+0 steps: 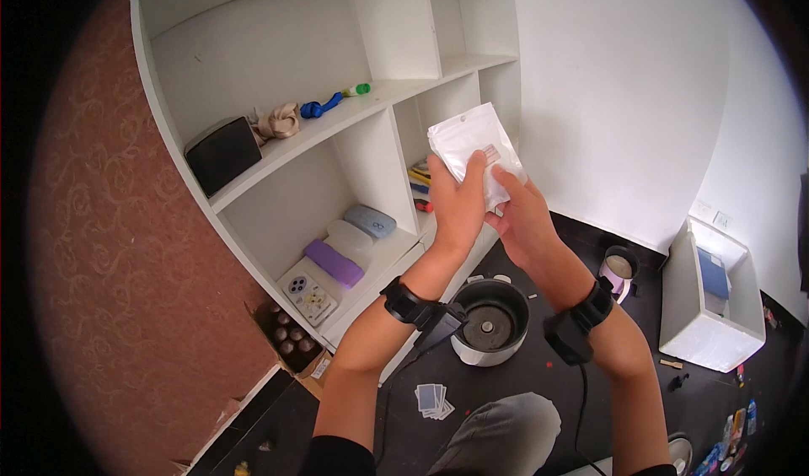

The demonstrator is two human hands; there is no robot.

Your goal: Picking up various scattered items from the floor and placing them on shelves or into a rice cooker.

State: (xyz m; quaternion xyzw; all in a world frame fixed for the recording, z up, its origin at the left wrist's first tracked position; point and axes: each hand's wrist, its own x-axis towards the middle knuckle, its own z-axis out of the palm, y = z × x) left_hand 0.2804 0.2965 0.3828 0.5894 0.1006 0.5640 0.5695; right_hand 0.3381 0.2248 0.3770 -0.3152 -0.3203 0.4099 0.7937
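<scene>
Both my hands hold a white plastic zip pouch up in front of the right part of a white shelf unit. My left hand grips its left and lower side, with the thumb over the front. On the lower right, my right hand has its thumb on the front and its fingers partly behind. A small hang hole shows at the pouch's top, and what is inside cannot be seen. Straps with black devices circle both wrists. Tools with yellow, blue and red parts lie in the compartment behind my left hand.
The shelf holds a black box, knotted cloths and several cases. On the dark floor stand a round cooker pot, a mug and a white foam box. Playing cards lie near my knee; a carton stands by the shelf.
</scene>
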